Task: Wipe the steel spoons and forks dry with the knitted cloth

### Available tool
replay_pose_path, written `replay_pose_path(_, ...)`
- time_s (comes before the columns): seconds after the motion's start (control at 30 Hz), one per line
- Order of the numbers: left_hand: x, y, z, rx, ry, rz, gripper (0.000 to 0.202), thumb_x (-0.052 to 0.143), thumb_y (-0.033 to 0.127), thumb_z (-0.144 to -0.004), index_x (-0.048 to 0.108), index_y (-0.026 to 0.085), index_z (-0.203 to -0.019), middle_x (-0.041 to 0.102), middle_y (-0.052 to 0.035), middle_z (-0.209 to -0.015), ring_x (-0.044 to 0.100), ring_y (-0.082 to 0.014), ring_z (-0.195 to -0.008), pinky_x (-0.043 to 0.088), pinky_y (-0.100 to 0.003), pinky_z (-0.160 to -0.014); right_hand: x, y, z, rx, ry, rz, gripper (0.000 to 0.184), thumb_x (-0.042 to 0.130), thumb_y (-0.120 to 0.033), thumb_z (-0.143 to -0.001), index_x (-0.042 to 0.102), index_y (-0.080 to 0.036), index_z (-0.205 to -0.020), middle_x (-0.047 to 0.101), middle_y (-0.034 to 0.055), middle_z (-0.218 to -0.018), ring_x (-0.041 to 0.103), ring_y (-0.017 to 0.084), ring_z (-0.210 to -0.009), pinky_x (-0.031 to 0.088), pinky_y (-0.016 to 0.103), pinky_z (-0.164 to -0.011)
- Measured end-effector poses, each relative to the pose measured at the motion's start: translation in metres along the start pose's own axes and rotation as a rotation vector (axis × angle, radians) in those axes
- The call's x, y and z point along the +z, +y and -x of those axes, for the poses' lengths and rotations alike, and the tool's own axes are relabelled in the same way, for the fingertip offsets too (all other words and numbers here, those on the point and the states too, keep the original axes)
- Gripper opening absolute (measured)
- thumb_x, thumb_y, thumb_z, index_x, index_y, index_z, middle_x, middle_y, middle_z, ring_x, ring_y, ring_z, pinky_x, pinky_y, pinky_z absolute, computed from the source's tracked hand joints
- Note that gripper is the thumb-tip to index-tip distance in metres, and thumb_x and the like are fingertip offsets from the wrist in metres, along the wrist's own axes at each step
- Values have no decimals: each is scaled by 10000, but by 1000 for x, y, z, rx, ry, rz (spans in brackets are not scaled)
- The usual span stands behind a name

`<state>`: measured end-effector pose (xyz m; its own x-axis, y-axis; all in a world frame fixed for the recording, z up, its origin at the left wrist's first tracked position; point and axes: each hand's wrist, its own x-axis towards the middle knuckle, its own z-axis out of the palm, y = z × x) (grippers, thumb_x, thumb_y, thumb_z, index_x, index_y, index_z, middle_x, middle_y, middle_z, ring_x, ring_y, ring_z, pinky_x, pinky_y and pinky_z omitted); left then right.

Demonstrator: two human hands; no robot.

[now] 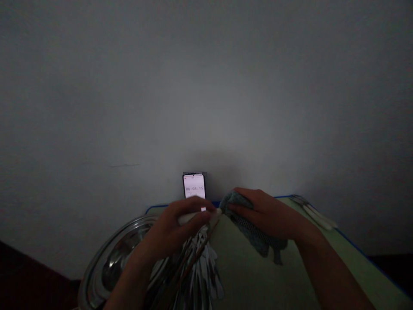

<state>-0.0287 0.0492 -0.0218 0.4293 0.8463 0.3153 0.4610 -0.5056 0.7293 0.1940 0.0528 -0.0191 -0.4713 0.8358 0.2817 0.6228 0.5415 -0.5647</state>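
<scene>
My left hand (pixel 183 224) is closed around the pale handle of a white-handled utensil (pixel 189 218). My right hand (pixel 258 211) grips a grey-green cloth (pixel 254 234), which is wrapped about the utensil's other end, so its head is hidden and I cannot tell its kind. The cloth's loose part hangs down below my right fingers. Beneath my left hand lies a pile of cutlery (pixel 201 275), with many pale handles and a few thin brown sticks (pixel 190 265) among them.
A shiny metal bowl (pixel 93 267) stands at the left, partly behind my left forearm. Against the grey wall (pixel 206 94) leans a phone (pixel 194 185) with a timer on its screen. Two white-handled utensils (pixel 318 215) lie at the right edge of the green, blue-rimmed table (pixel 338 258).
</scene>
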Motion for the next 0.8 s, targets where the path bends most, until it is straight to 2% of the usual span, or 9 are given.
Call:
replay_pose_path(0.07, 1, 3, -4, -8, 171, -81, 252, 585, 351, -790, 576, 196, -989, 621, 24, -677, 555, -102, -582, 419, -185, -510, 0, 0, -1, -8, 48, -10, 221, 408, -368, -896, 475, -202, -766, 573, 4, -756, 521, 142, -697, 370, 275, -638)
replay_pose_path(0.1, 2, 4, -6, -4, 242, -128, 270, 606, 352, -774, 563, 194, -989, 620, 31, -668, 548, -97, -556, 409, -177, -488, 0, -1, -1, -3, 79, -12, 218, 406, -360, -896, 464, -202, -757, 563, 0, -745, 513, 138, -689, 366, 274, -634)
replay_pose_path(0.2, 4, 8, -8, 72, 305, -286, 228, 665, 345, -722, 593, 180, -861, 622, 35, -653, 516, -82, -505, 385, -169, -459, 0, -4, -1, 27, 170, -24, 208, 408, -341, -894, 443, -204, -741, 535, -14, -708, 490, 129, -661, 357, 269, -617)
replay_pose_path(0.37, 3, 13, -4, 167, 204, -406, 235, 699, 364, -707, 650, 171, -831, 632, 41, -590, 518, -74, -469, 380, -169, -464, -4, -13, 2, 19, 180, -55, 221, 433, -357, -879, 454, -204, -720, 535, -26, -690, 488, 118, -642, 362, 256, -601)
replay_pose_path(0.53, -4, 14, -1, 194, 105, -364, 206, 671, 352, -745, 683, 173, -847, 694, 19, -674, 606, -97, -558, 429, -178, -531, -8, -16, 6, 23, 5, -79, 209, 488, -385, -844, 520, -200, -752, 592, -14, -729, 529, 127, -660, 382, 253, -588)
replay_pose_path(0.67, -5, 14, 0, 198, 20, -332, 214, 696, 339, -721, 700, 178, -863, 714, 11, -700, 632, -111, -582, 441, -183, -544, -10, -12, 8, 5, -203, -136, 158, 543, -332, -818, 588, -205, -901, 652, -10, -843, 579, 137, -744, 415, 242, -641)
replay_pose_path(0.73, -4, 13, -1, 195, 0, -322, 214, 691, 333, -728, 700, 185, -882, 719, 10, -724, 637, -113, -595, 443, -183, -550, -9, -9, 7, 8, -234, -136, 164, 532, -318, -828, 600, -206, -926, 656, -11, -837, 581, 134, -735, 417, 237, -635)
replay_pose_path(0.8, -2, 12, -1, 189, -5, -336, 195, 665, 331, -754, 698, 198, -893, 722, 9, -754, 641, -118, -620, 443, -191, -567, -7, -7, 4, 20, -187, -96, 171, 506, -330, -846, 605, -197, -886, 636, -10, -776, 559, 129, -687, 403, 237, -599)
